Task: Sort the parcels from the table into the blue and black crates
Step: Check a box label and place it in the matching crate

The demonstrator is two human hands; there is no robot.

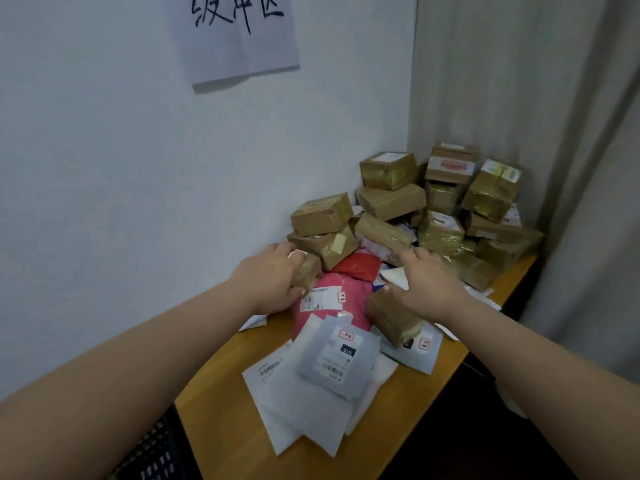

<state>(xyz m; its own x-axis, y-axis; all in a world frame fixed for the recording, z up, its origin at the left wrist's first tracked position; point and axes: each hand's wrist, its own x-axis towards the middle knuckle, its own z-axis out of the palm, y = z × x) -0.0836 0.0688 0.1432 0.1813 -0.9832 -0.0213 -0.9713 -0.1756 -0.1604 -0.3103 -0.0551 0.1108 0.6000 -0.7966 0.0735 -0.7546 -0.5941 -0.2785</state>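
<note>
A heap of parcels covers the wooden table (221,420). My left hand (272,277) grips a small taped cardboard box (308,271) at the heap's left side. My right hand (427,287) grips another brown box (389,322) on the right. Between the two hands lies a pink mailer bag (332,306) with a white label, and a red bag (358,265) sits behind it. White and grey flat mailers (332,372) lie spread at the front. Several taped cardboard boxes (440,199) are stacked in the far corner.
A black crate (156,455) shows at the bottom left, below the table's near end. A white wall with a paper sign (239,39) stands on the left. A grey curtain (554,116) hangs behind and to the right of the table.
</note>
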